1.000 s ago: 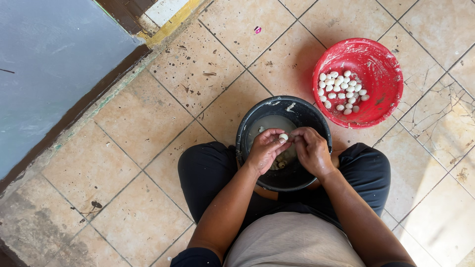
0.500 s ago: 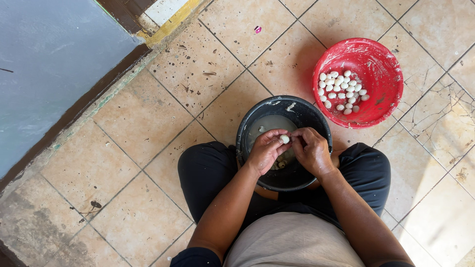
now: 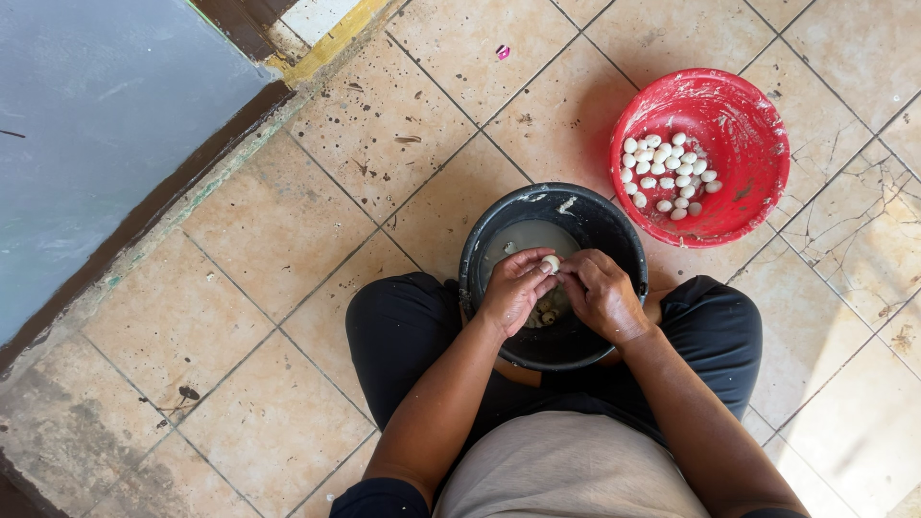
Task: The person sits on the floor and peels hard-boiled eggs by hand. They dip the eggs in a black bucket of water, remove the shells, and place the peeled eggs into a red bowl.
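Note:
I sit on a tiled floor with a black bucket [image 3: 614, 216] between my knees. Murky water and a few small pale pieces lie in its bottom. Over the bucket, my left hand [image 3: 514, 288] and my right hand [image 3: 600, 295] meet, pinching one small white egg [image 3: 551, 263] between the fingertips of both. A red plastic basin [image 3: 758, 134] stands on the floor beyond my right knee, holding several small white peeled eggs [image 3: 669, 176] in a cluster.
Cracked, stained beige floor tiles [image 3: 317, 221] surround me. A grey wall with a dark base strip [image 3: 106, 125] runs along the left. A yellow threshold edge [image 3: 331, 40] lies at the top. A small pink scrap [image 3: 502, 52] sits on a far tile.
My hands have stayed over the bucket; the fingers have shifted slightly around the small egg, turning it between the fingertips.

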